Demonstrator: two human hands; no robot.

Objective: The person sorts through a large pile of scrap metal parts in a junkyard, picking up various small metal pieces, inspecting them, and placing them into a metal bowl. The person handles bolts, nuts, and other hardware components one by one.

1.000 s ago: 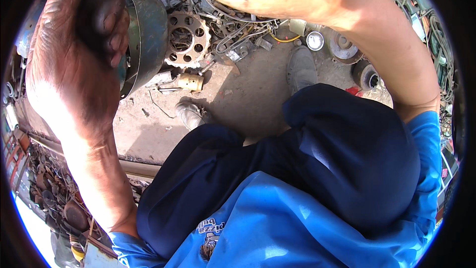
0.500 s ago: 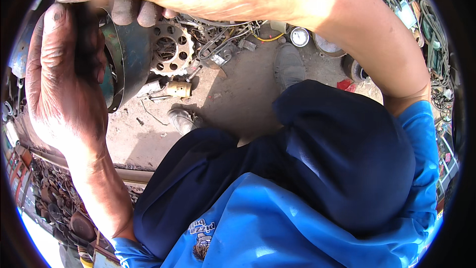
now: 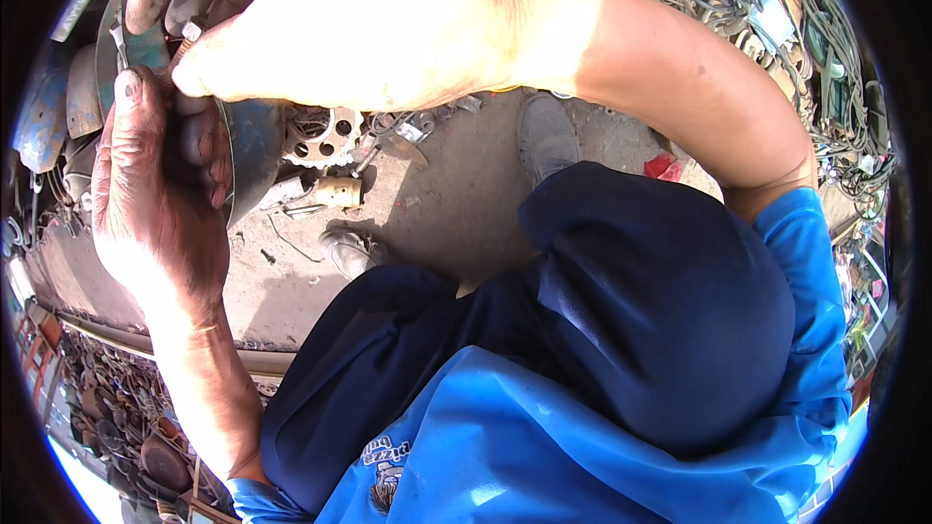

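A small rusty bolt (image 3: 184,45) with a bright head shows at the upper left. My right hand (image 3: 330,34), reaching across from the right, pinches it between thumb and blackened fingers. Just below, my left hand (image 3: 160,204) is closed, its thumb upright and its fingers curled inward. What those fingers hold, if anything, is in dark shade and hidden. The thumbs are near each other. Behind both hands stands a blue-green curved metal housing (image 3: 254,160), largely covered by them.
On the ground beyond the housing lie a toothed metal ring (image 3: 330,141), a brass-coloured cylinder (image 3: 340,192) and loose metal parts. Tangled cables (image 3: 830,87) heap up at the far right. A red scrap (image 3: 663,167) lies near my shoe (image 3: 547,136). Scrap metal (image 3: 126,427) piles at the lower left.
My right hand has turned and come down, so its thumb and the bolt now show. My left hand has shifted slightly right and down.
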